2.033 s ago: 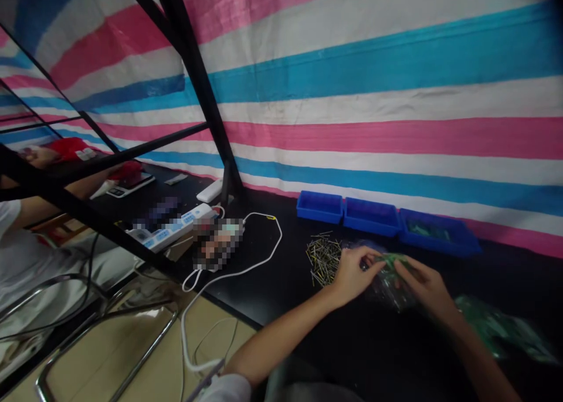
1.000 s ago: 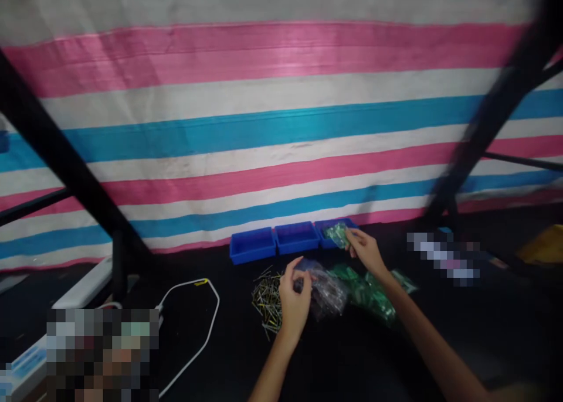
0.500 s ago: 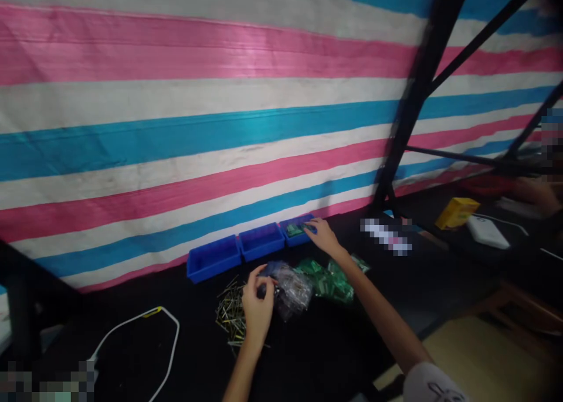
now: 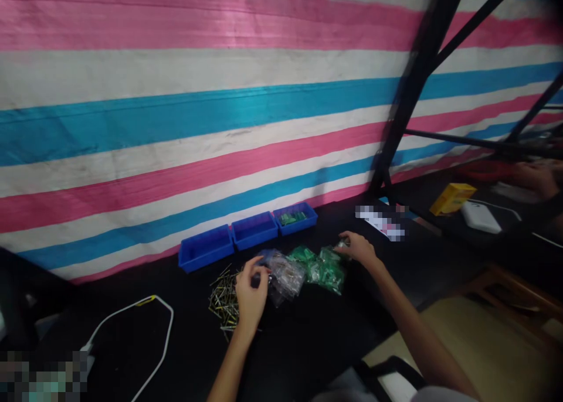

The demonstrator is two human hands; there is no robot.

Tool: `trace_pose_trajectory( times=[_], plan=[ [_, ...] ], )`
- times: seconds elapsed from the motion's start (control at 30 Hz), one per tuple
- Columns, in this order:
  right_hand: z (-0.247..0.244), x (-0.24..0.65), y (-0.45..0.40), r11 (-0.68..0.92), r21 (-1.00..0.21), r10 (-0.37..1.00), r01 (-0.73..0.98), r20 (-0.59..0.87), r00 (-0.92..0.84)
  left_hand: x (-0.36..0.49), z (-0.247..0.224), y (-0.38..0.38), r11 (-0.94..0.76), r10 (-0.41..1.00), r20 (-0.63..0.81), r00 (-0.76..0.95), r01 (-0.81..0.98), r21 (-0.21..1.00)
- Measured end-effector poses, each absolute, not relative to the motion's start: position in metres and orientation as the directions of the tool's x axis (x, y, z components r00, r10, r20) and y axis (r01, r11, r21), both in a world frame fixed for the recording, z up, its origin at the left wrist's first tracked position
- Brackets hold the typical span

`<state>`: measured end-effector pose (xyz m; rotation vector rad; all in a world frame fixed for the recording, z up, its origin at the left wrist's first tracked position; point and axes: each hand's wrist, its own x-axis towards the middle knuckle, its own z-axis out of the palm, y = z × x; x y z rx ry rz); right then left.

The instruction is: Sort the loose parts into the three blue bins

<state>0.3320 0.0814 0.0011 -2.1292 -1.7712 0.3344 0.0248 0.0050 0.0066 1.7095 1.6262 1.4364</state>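
Observation:
My left hand [image 4: 251, 289] is curled, thumb and index fingertip close together, over the edge of a pile of thin metal sticks [image 4: 223, 301]. Whatever its fingertips hold is too small to make out. Clear plastic bags [image 4: 285, 276] lie just right of that hand. Green-tinted plastic bags [image 4: 329, 270] lie further right. At their far right end my right hand [image 4: 359, 248] pinches a small clear plastic packet [image 4: 342, 244], partly covered by the fingers. Behind the bags stands a blue bin [image 4: 295, 228] with small green packets [image 4: 292, 218] inside.
Two more blue bins [image 4: 206, 259] continue the row leftward, along the striped sheet [image 4: 197, 126]. A white cable [image 4: 169, 337] loops at left. At right are a black metal post [image 4: 402, 109], a yellow box [image 4: 453, 198], a white device [image 4: 481, 216] and another person's hand [image 4: 539, 179].
My right hand has moved from the right-hand blue bin toward me and right, to the end of the green bags. My left hand stays by the stick pile. The view has tilted slightly down.

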Motion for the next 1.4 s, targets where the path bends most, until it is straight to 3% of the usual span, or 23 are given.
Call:
trace_pose_trajectory(
  times=[0.23,0.4,0.57,0.73,0.93,1.13,1.4],
  plan=[
    [0.035,0.271,0.100,0.175,-0.665,0.921,0.726,0.372,0.119,0.021,0.001,0.008,-0.234,0.884,0.432,-0.178,0.632,0.739],
    [0.043,0.196,0.081,0.417,-0.845,0.907,0.334,0.364,-0.212,0.019,0.006,0.007,-0.262,0.909,0.403,-0.109,0.601,0.755],
    [0.037,0.163,0.056,0.284,-0.949,0.897,0.139,0.212,-0.387,0.014,0.011,0.008,-0.291,0.884,0.444,-0.150,0.567,0.771],
    [0.026,0.168,0.053,0.173,-0.984,0.906,0.040,0.143,-0.398,0.012,0.006,0.011,-0.228,0.914,0.322,-0.248,0.342,0.912],
    [0.015,0.166,0.050,0.232,-0.971,0.868,0.055,0.181,-0.463,0.021,0.002,0.008,-0.241,0.904,0.275,-0.328,0.140,0.960],
    [0.010,0.165,0.049,0.171,-0.985,0.861,0.016,0.141,-0.488,0.025,0.002,0.004,-0.242,0.896,0.262,-0.358,0.101,0.965],
    [0.004,0.158,0.050,0.243,-0.970,0.869,0.022,0.207,-0.450,0.025,-0.002,0.006,-0.247,0.884,0.276,-0.378,0.123,0.961]
  ],
)
